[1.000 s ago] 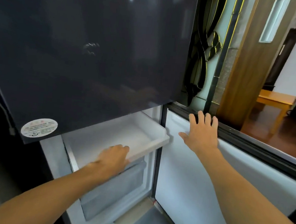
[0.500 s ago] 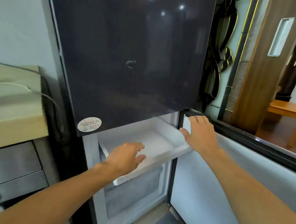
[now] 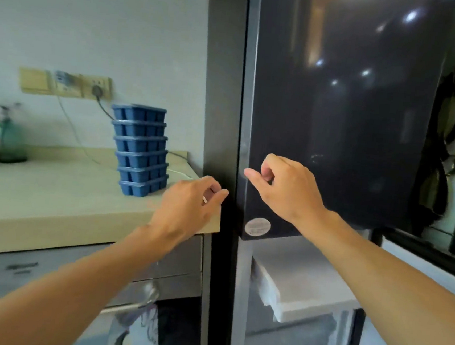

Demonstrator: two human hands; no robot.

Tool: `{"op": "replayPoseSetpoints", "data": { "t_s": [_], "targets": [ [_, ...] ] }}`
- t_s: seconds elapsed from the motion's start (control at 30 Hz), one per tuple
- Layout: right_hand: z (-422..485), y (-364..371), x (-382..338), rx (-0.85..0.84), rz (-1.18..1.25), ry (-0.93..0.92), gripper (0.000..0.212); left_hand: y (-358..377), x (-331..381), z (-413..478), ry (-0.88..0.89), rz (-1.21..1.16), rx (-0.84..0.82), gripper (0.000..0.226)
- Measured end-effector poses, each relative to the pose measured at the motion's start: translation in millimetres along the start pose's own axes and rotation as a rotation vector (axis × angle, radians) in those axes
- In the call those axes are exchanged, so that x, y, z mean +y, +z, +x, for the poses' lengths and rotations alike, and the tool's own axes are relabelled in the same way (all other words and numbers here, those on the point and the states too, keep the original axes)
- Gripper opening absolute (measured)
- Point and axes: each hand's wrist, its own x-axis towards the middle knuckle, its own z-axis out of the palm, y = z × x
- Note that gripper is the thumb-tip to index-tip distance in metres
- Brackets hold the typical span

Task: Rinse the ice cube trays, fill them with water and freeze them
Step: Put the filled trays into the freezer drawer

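1. Fingers [image 3: 251, 174] of the right hand [image 3: 285, 190] curl loosely, forefinger poking out, gripping nothing. The left hand [image 3: 187, 204] is half-curled and empty too.
2. The ice cube trays [image 3: 141, 150] stand stacked on the counter [image 3: 51, 205], left of the fridge door [image 3: 337, 113].
3. The freezer drawer [image 3: 301, 288] juts out, so freezing seems all that's left. Whether the trays hold water, I can't tell.
4. The trays are blue plastic with blocky cells, the door is dark gloss, the counter pale matte and the drawer frosty white.
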Motion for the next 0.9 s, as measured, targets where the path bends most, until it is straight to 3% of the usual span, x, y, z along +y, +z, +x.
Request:
{"op": "replayPoseSetpoints", "data": {
  "t_s": [0.3, 0.47, 0.57, 0.67, 0.9],
  "targets": [
    [117, 47, -122, -0.081, 0.135, -0.241, 0.037, -108, -95, 15, -0.273, 0.142, 0.299, 0.030],
    [162, 80, -165, -0.128, 0.211, -0.238, 0.036, -132, -126, 25, -0.431, 0.169, 0.254, 0.053],
    [182, 98, -176, -0.186, 0.148, -0.241, 0.036, -135, -137, 34, -0.447, 0.148, 0.225, 0.065],
    [191, 107, -178, -0.270, 0.111, -0.236, 0.023, -131, -144, 42, -0.426, 0.104, 0.214, 0.070],
    [189, 106, -139, -0.168, 0.275, -0.069, 0.020, -116, -150, 68, -0.379, 0.039, 0.218, 0.081]
  ]
}}
